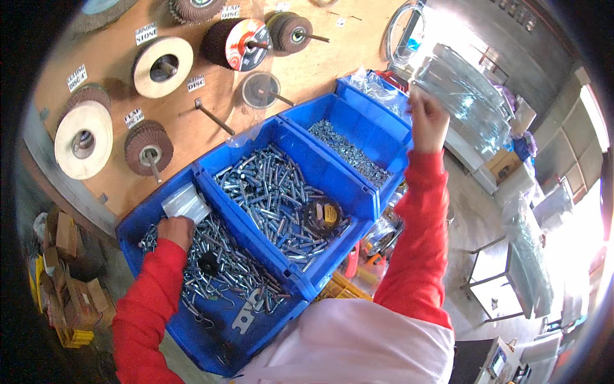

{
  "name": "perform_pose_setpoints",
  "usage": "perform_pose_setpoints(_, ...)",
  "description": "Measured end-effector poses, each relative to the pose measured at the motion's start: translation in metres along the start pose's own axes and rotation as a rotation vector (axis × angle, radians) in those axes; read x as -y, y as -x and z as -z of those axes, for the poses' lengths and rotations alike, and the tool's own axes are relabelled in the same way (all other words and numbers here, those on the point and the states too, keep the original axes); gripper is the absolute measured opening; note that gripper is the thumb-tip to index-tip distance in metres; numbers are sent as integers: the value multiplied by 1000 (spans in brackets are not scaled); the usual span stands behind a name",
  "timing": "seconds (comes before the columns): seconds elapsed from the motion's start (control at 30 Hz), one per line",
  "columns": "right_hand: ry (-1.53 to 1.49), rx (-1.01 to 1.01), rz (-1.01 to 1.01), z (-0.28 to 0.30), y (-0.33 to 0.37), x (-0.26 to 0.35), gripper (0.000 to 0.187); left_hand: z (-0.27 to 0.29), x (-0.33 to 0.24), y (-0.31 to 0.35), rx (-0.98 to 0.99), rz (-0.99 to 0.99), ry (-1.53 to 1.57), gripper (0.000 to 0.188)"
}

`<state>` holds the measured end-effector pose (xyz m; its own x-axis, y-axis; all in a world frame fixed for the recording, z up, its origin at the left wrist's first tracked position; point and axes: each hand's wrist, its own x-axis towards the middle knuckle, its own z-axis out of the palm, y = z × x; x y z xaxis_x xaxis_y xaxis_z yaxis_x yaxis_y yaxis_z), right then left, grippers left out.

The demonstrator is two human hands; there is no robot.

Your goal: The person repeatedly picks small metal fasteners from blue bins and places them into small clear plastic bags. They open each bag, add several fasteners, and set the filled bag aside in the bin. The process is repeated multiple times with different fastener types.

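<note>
My left hand [176,232] is closed at the edge of a clear plastic bag [186,203], over the left compartment of a blue bin [220,345]. Loose metal bolts [220,256] lie below it, with a flat slotted metal plate [248,312] and a few hooks beside them. Raised high on the right, my right hand [428,120] has its fingers pressed together near the far end of the bins. Whether anything is pinched in it cannot be made out against the shiny clear plastic behind.
The middle blue bin [329,272] holds many metal pins and a dark round roll [322,216]. Small metal pieces [348,150] fill the bin beyond. Abrasive discs hang on pegs from a wooden board [211,144]. Plastic-wrapped goods [470,96] and a metal-legged table [499,281] stand right; cardboard boxes [80,301] sit left.
</note>
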<state>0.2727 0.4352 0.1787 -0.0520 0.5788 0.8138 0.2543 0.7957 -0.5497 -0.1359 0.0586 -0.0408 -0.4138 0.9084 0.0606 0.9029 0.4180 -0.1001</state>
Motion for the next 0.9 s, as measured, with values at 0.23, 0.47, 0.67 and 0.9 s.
perform_pose_setpoints(0.23,-300,504,-17,-35,208,136,34,78,-31,29,-473,16,591,24)
perform_pose_setpoints(0.47,-576,995,-111,-84,277,207,46,126,-75,106,312,-38,1339,45)
perform_pose_setpoints(0.67,-477,960,-517,-63,288,207,16,116,-69,171,241,161,1739,36)
perform_pose_setpoints(0.9,-509,966,-542,-76,304,218,16,92,-80,196,123,294,1807,16)
